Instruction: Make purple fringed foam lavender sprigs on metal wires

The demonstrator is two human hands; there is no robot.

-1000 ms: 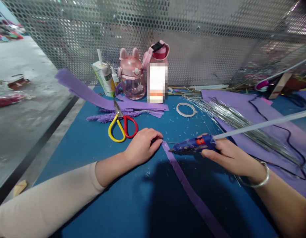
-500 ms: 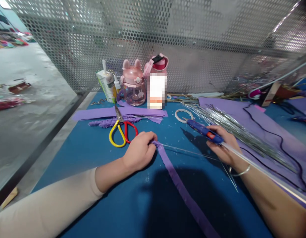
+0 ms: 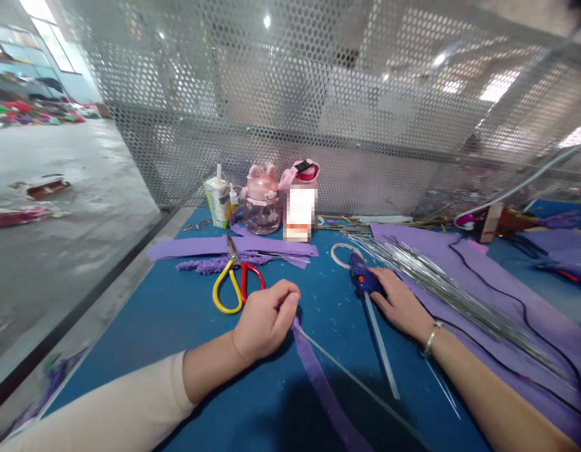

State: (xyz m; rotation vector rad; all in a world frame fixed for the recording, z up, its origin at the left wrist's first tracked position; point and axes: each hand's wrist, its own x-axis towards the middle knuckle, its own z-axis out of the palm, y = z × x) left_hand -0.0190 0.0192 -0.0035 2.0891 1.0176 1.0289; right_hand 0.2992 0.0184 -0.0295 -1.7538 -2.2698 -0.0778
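My left hand is closed, pinching the end of a long purple strip beside a thin wire. The strip runs down toward the near edge of the view. My right hand has its fingers around the handle of a blue glue gun, whose nozzle end lies by a white tape ring. A clear glue stick sticks out of the gun's back toward me. Scissors with one yellow and one red handle lie just beyond my left hand.
Purple strips, a drink carton, a pink bottle and another pink bottle stand or lie at the back. Silvery wires and a black cord lie over purple sheets at right. A perforated metal panel rises behind.
The glue gun has swung round and moved lower to the left beside the tape ring, with my right hand on it. The camera view has tilted up. My left hand still pinches the strip.
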